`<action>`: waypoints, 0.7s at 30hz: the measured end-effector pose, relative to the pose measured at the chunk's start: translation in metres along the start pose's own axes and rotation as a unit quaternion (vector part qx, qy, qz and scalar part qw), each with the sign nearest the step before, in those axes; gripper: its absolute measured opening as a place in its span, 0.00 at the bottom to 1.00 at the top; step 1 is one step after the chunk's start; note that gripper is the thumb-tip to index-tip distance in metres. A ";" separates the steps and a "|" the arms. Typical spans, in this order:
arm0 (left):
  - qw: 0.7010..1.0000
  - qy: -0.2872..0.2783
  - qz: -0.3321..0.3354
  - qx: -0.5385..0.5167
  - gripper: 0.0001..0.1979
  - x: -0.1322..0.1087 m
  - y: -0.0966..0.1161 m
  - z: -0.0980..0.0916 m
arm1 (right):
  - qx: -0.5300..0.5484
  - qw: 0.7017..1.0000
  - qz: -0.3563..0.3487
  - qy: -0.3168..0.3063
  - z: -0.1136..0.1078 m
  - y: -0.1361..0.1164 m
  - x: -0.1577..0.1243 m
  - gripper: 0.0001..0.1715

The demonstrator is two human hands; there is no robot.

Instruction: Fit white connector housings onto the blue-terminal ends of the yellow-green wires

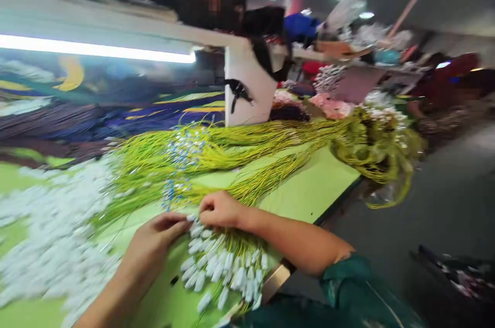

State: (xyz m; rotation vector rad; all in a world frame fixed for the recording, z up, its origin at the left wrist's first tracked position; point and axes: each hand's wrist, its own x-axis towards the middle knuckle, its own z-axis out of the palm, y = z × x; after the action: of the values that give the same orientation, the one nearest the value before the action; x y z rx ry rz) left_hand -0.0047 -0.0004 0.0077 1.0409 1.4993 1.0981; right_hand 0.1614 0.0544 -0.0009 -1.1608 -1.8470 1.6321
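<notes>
My left hand [154, 240] pinches a small white connector housing [191, 218] between thumb and fingertips. Close beside it, my right hand [222, 209] is closed at what looks like a yellow-green wire, partly hidden by the fingers. Below both hands hangs a bunch of yellow-green wires with white connector housings [218, 263] on their ends, at the table's near edge. Just beyond the hands lie long bundles of yellow-green wires [270, 178]; blue and silvery bits [185, 150] show among them.
A large heap of loose white pieces [58, 230] covers the left of the green tabletop [313, 183]. Behind stands a shelf with a lit tube lamp [96, 49] and a white upright panel [247, 80]. Coiled wire [371, 152] hangs over the far right edge.
</notes>
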 end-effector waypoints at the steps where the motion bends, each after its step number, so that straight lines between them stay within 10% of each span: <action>1: 1.000 -0.022 -0.007 -0.012 0.13 0.000 0.000 0.000 | -0.027 1.000 -0.007 0.012 0.001 -0.001 -0.001 0.03; 7: 0.993 -0.105 -0.029 -0.051 0.07 0.003 -0.005 -0.005 | -0.089 0.995 -0.017 -0.044 -0.007 -0.008 0.000 0.03; 12: 0.983 -0.180 0.016 0.037 0.03 -0.013 -0.005 0.005 | -0.246 0.946 -0.168 0.128 -0.015 -0.014 0.001 0.07; 16: 0.967 -0.230 0.069 0.085 0.06 -0.020 -0.002 0.004 | -0.419 0.885 -0.149 0.137 -0.008 -0.012 0.000 0.09; 21: 0.937 0.050 0.213 0.271 0.07 0.010 -0.002 -0.031 | -0.490 0.855 -0.116 0.124 0.000 -0.013 -0.002 0.12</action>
State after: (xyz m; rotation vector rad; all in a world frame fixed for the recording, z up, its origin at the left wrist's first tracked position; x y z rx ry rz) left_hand -0.0368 0.0040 0.0074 1.7802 1.7585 1.0561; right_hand 0.1583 0.0534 0.0113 -1.3228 -2.5595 0.2923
